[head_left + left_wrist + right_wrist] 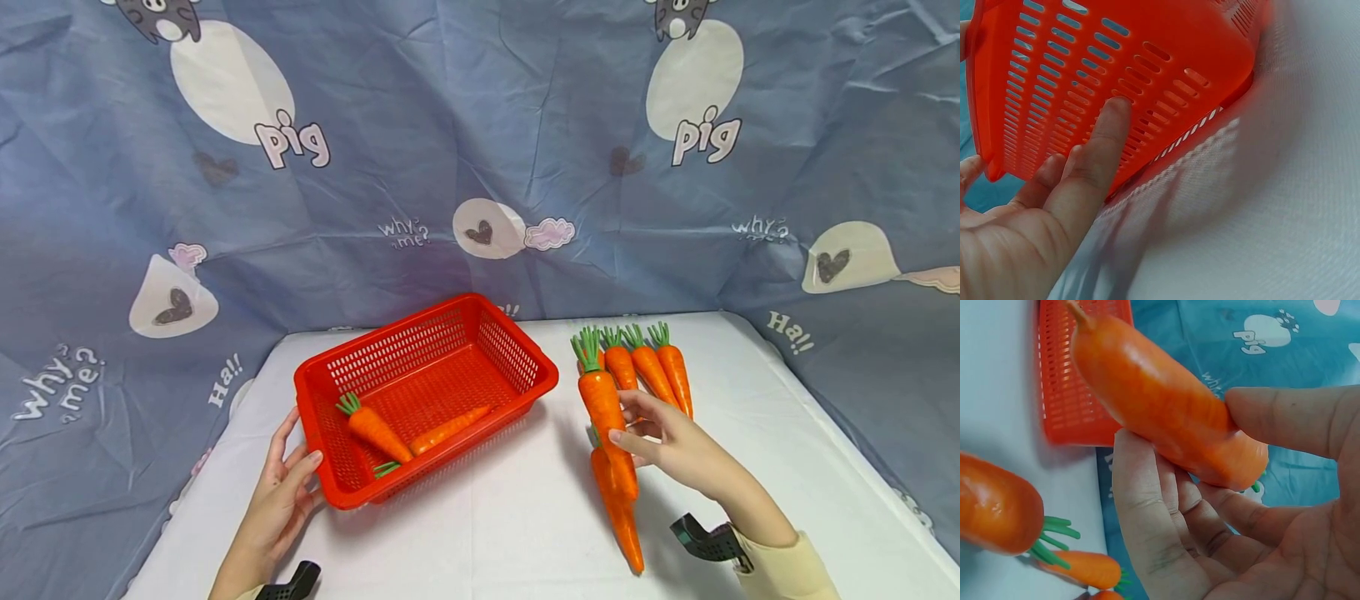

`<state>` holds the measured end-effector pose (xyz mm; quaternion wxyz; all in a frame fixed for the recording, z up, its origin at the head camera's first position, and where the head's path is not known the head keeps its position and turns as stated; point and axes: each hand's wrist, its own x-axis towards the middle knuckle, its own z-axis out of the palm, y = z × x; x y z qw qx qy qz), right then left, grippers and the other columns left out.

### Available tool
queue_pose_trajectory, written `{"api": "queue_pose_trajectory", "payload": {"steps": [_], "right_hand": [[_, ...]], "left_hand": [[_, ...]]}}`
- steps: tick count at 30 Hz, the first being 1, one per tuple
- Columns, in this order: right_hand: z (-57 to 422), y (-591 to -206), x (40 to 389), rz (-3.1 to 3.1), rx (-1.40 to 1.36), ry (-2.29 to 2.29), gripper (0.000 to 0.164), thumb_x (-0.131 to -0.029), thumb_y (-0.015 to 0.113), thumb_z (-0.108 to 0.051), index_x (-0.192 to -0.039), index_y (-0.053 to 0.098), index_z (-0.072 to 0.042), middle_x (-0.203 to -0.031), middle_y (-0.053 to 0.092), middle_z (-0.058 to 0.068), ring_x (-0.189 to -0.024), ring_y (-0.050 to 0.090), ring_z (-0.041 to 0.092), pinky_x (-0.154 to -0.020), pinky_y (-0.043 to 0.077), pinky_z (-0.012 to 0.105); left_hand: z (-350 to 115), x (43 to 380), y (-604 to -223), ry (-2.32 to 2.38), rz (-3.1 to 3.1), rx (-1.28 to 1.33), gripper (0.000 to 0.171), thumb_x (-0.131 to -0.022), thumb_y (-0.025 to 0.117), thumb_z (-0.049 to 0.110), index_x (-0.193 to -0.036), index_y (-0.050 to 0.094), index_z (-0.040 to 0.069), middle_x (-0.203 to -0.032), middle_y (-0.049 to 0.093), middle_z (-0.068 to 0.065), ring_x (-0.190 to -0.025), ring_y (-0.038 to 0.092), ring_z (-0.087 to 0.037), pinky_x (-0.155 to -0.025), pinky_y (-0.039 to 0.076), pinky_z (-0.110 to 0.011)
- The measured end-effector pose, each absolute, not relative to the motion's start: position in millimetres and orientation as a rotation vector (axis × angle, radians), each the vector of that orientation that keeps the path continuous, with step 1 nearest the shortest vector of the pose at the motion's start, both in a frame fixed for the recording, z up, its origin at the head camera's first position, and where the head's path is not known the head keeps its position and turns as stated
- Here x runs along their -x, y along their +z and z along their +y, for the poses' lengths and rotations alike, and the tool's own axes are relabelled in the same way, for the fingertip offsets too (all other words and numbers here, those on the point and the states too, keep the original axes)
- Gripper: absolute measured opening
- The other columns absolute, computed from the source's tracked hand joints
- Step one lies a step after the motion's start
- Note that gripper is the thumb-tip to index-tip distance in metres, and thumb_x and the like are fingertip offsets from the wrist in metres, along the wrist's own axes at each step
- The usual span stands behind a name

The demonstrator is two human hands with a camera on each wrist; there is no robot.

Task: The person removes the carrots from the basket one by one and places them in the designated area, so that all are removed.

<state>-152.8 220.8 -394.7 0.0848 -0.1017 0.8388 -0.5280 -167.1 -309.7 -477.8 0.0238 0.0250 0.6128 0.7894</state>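
Observation:
At its left end, the red plastic basket point(457, 375) is held by my left hand point(279, 496), the thumb at the rim and the fingers against the slotted outer wall. Inside lie an orange carrot with a green top point(378, 432) and another carrot point(450, 429) along the front wall. My right hand point(675, 446) grips a carrot point(1160, 400) between thumb and fingers, raised above the table with its green top pointing away. Beneath it another carrot point(628, 529) lies on the cloth, partly hidden by the held one.
Several more carrots point(652, 371) lie side by side at the back right, green tops towards the rear. A white cloth point(525, 533) covers the table. Blue printed fabric point(480, 133) hangs behind and at both sides.

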Motion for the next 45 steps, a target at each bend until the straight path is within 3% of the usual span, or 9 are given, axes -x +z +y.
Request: {"api": "queue_pose_trajectory", "payload": {"steps": [5,12,21,30,34,38,45], "right_hand": [[225,-397,150,2.501,0.283,-1.567,0.072,-0.102,0.073,-0.021,-0.158,0.039,0.008,-0.149,0.056,0.027,-0.114,0.065,0.025,-0.079,0.065,0.031],[236,-401,146,2.509,0.243,-1.562,0.070,-0.103,0.071,-0.020,-0.157,0.038,0.010,-0.134,0.062,0.023,-0.114,0.065,0.024,-0.079,0.064,0.031],[247,-405,142,2.490,0.197,-1.531,0.073,-0.104,0.070,-0.025,-0.159,0.035,0.009,-0.134,0.059,0.023,-0.116,0.067,0.027,-0.080,0.064,0.033],[260,-412,134,2.479,0.215,-1.565,0.068,-0.106,0.067,-0.021,-0.156,0.036,0.013,-0.132,0.059,0.023,-0.104,0.067,0.003,-0.079,0.064,0.033],[265,-416,130,2.465,0.193,-1.560,0.069,-0.106,0.065,-0.021,-0.157,0.034,0.014,-0.131,0.059,0.022,-0.104,0.067,0.000,-0.079,0.063,0.033],[268,-419,128,2.444,0.127,-1.543,0.072,-0.106,0.066,-0.023,-0.159,0.032,0.012,-0.133,0.059,0.022,-0.105,0.067,0.001,-0.081,0.063,0.032],[272,-424,126,2.429,0.067,-1.521,0.074,-0.107,0.065,-0.025,-0.160,0.030,0.011,-0.138,0.057,0.023,-0.112,0.067,0.015,-0.082,0.063,0.032]], "left_hand": [[-310,166,-478,2.440,1.902,-0.052,0.078,-0.112,0.052,0.008,-0.171,0.013,0.041,-0.143,0.063,0.017,-0.118,0.072,-0.010,-0.089,0.065,-0.039],[-311,166,-478,2.436,1.909,-0.045,0.078,-0.112,0.051,0.008,-0.171,0.013,0.041,-0.144,0.063,0.016,-0.119,0.071,-0.009,-0.089,0.065,-0.037],[-312,167,-479,2.410,1.948,0.002,0.076,-0.113,0.052,0.012,-0.171,0.013,0.043,-0.143,0.061,0.018,-0.120,0.070,-0.007,-0.088,0.065,-0.037],[-311,167,-477,2.411,1.938,-0.039,0.077,-0.113,0.052,0.012,-0.170,0.013,0.043,-0.146,0.060,0.017,-0.121,0.070,-0.007,-0.091,0.065,-0.037],[-310,167,-477,2.428,1.925,-0.074,0.076,-0.112,0.051,0.009,-0.171,0.013,0.041,-0.146,0.061,0.016,-0.122,0.070,-0.008,-0.091,0.065,-0.037],[-309,166,-477,2.432,1.916,-0.082,0.077,-0.112,0.051,0.009,-0.171,0.013,0.040,-0.147,0.061,0.015,-0.123,0.070,-0.009,-0.092,0.064,-0.037],[-309,165,-476,2.428,1.921,-0.073,0.077,-0.112,0.051,0.009,-0.171,0.013,0.041,-0.147,0.061,0.015,-0.123,0.070,-0.009,-0.091,0.064,-0.038]]}}
